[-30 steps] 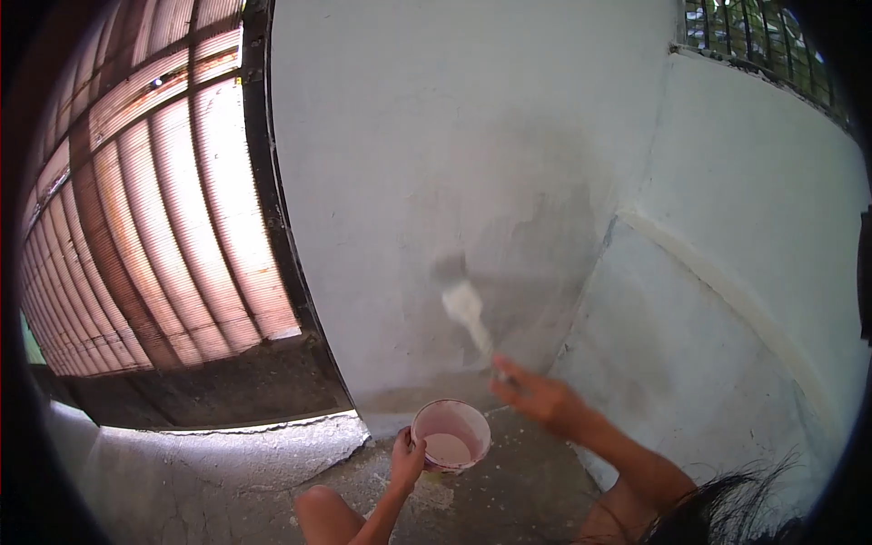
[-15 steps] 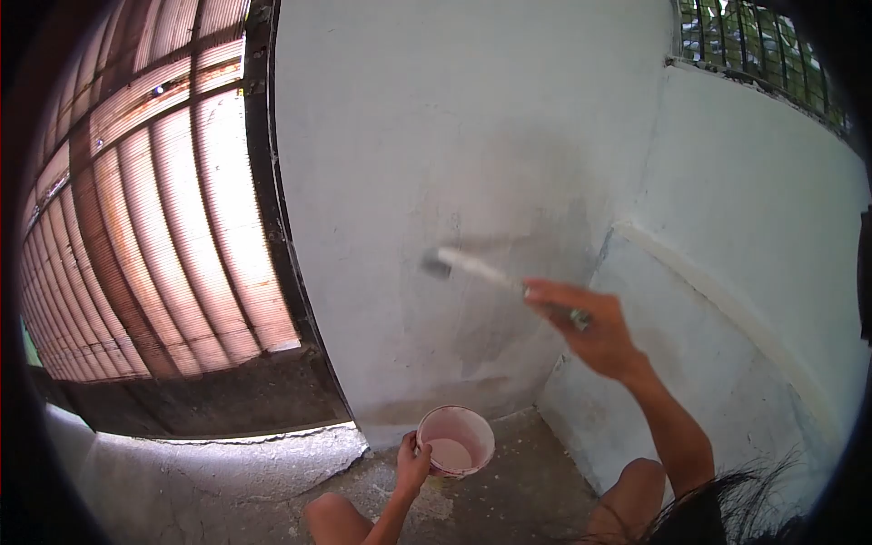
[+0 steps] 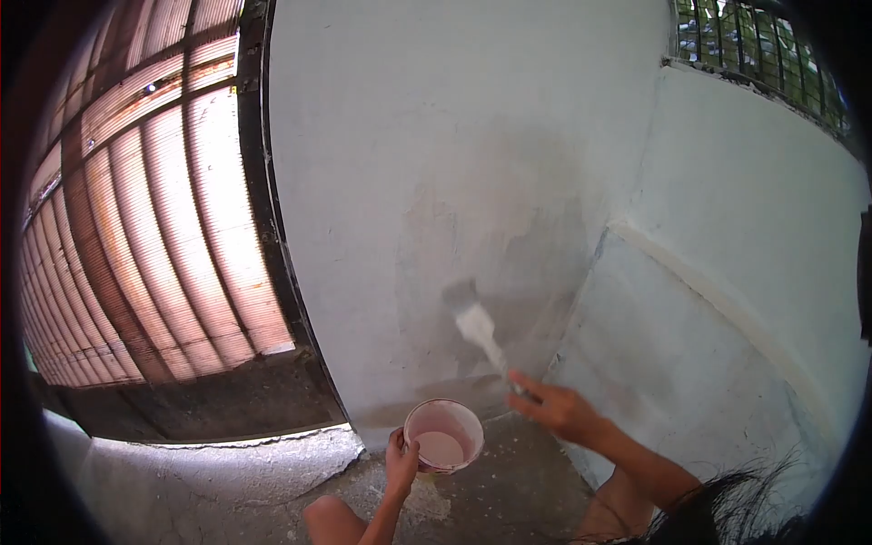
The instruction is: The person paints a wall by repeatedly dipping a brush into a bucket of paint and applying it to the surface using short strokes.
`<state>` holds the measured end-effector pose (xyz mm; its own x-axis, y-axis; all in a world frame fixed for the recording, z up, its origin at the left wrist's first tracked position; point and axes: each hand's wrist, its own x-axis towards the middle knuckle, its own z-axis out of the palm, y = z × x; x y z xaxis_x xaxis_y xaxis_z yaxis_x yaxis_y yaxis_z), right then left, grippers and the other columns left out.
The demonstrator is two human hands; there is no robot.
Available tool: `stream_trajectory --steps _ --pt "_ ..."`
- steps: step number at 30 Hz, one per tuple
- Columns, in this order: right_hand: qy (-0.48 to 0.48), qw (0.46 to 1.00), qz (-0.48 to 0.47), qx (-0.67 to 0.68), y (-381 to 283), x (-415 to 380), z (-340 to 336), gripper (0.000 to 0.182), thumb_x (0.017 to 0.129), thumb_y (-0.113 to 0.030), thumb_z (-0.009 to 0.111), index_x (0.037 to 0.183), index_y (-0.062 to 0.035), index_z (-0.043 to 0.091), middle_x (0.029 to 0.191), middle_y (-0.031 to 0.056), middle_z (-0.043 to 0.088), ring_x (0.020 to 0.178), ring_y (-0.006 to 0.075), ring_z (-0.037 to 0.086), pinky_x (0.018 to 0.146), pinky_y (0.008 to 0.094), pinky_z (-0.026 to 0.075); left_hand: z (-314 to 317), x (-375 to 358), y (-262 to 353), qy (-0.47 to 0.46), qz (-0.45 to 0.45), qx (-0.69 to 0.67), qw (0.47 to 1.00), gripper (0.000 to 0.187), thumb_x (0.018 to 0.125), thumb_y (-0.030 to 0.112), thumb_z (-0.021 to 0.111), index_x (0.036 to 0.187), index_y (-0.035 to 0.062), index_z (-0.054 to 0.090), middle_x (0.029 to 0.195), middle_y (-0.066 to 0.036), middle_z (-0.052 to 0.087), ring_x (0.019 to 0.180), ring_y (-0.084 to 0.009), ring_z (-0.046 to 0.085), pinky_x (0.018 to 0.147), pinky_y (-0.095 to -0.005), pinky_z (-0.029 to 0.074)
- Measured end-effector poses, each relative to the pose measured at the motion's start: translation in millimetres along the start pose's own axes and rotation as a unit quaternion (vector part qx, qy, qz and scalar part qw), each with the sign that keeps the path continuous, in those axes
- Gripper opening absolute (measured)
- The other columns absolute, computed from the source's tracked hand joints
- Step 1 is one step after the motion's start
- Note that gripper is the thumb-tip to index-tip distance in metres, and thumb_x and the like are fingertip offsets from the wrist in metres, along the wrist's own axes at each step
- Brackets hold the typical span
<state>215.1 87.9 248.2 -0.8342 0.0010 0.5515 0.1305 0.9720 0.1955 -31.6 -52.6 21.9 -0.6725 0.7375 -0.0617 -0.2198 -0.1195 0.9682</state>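
Note:
My right hand (image 3: 560, 411) is closed round the handle of a wide paintbrush (image 3: 480, 329). The brush points up and left in front of the wall (image 3: 363, 227), its dark bristles slightly blurred; whether they touch the wall I cannot tell. At the lower middle, my left hand (image 3: 401, 463) grips the left rim of a pinkish bucket (image 3: 472, 436) that holds pale liquid. Damp-looking grey patches mark the wall behind the brush.
A corrugated, backlit gate (image 3: 173, 245) with a dark frame stands on the left. Rough concrete floor (image 3: 509, 490) lies below. On the right are a second wall (image 3: 763, 200), a raised ledge line and a barred window (image 3: 754, 45).
My right hand has moved down and slightly left, and the brush has come down and turned more upright. The bucket and my left hand appear slightly further left.

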Motion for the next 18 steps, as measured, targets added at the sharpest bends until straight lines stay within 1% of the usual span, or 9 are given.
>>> stream_trajectory --steps 2,3,4,5,6,7,9,12,18 --pt "-0.055 0.991 0.019 0.117 -11 -17 15 0.043 0.08 0.001 0.055 0.121 -0.0127 0.059 0.139 0.013 0.048 0.092 0.0263 0.067 0.072 0.035 0.057 -4 6 -5 0.0 0.016 0.003 1.0 0.044 0.085 0.003 0.054 0.126 -0.0067 0.044 0.124 -0.018 0.054 0.118 -0.025 0.051 0.098 -0.0336 0.04" --pt "-0.054 0.991 0.022 0.118 -13 -18 12 0.043 0.08 0.001 0.055 0.121 -0.0127 0.059 0.139 0.013 0.048 0.092 0.0263 0.067 0.072 0.035 0.057 -4 4 -1 -0.001 0.032 0.008 0.999 0.044 0.085 0.003 0.054 0.127 -0.0066 0.044 0.124 -0.018 0.054 0.117 -0.0247 0.051 0.095 -0.0329 0.044" --pt "-0.108 0.977 0.062 0.176 -15 -18 6 0.047 0.076 0.005 0.058 0.12 -0.0121 0.06 0.137 0.0115 0.051 0.096 0.0253 0.066 0.075 0.0336 0.056 -5 1 3 -0.002 0.031 0.01 0.999 0.044 0.085 0.003 0.054 0.127 -0.0066 0.044 0.124 -0.018 0.054 0.117 -0.0247 0.051 0.095 -0.0329 0.044" --pt "-0.159 0.955 0.1 0.231 -13 -15 0 0.05 0.073 0.009 0.06 0.119 -0.0114 0.062 0.135 0.01 0.053 0.101 0.0243 0.065 0.078 0.0322 0.056 -4 -1 8 -0.001 0.023 0.01 1.0 0.044 0.085 0.003 0.054 0.127 -0.0062 0.044 0.125 -0.017 0.054 0.112 -0.024 0.054 0.085 -0.0311 0.049" --pt "-0.158 0.955 0.099 0.231 -5 -12 -1 0.05 0.073 0.009 0.06 0.119 -0.0114 0.062 0.135 0.01 0.053 0.101 0.0243 0.065 0.078 0.0322 0.056 -3 -4 18 0.001 0.016 0.009 1.0 0.044 0.086 0.003 0.054 0.127 -0.0057 0.044 0.125 -0.016 0.054 0.106 -0.0232 0.058 0.075 -0.0292 0.054" --pt "-0.108 0.955 0.103 0.256 5 -7 -2 0.05 0.073 0.01 0.06 0.119 -0.0114 0.062 0.134 0.0092 0.054 0.102 0.023 0.065 0.079 0.031 0.055 -4 -7 25 0.001 0.018 0.01 1.0 0.044 0.086 0.003 0.054 0.127 -0.0057 0.044 0.125 -0.016 0.054 0.106 -0.0232 0.058 0.075 -0.0292 0.054" --pt "-0.03 0.952 0.116 0.283 22 17 -22 0.047 0.076 0.01 0.061 0.118 -0.0105 0.063 0.13 0.0085 0.057 0.103 0.0198 0.064 0.081 0.0293 0.054 -4 -10 35 0.002 0.005 0.008 1.0 0.044 0.086 0.003 0.054 0.128 -0.0046 0.044 0.123 -0.014 0.056 0.092 -0.0198 0.063 0.053 -0.0252 0.056" --pt "0.056 0.953 0.178 0.24 28 75 -86 0.039 0.081 0.005 0.065 0.116 -0.0109 0.064 0.122 0.008 0.063 0.101 0.0199 0.066 0.083 0.03 0.053 -9 -9 44 0.01 0.022 0.016 1.0 0.044 0.086 0.003 0.053 0.129 -0.0039 0.044 0.121 -0.013 0.058 0.08 -0.017 0.064 0.044 -0.0249 0.054" --pt "0.209 0.963 0.101 0.14 23 128 -168 0.03 0.083 0.007 0.063 0.111 -0.0052 0.064 0.12 0.0118 0.064 0.104 0.0236 0.064 0.088 0.0309 0.052 -20 -1 43 0.02 0.072 -0.004 0.997 0.045 0.086 0.003 0.053 0.129 -0.0038 0.044 0.121 -0.012 0.059 0.068 -0.0162 0.064 0.041 -0.025 0.052"
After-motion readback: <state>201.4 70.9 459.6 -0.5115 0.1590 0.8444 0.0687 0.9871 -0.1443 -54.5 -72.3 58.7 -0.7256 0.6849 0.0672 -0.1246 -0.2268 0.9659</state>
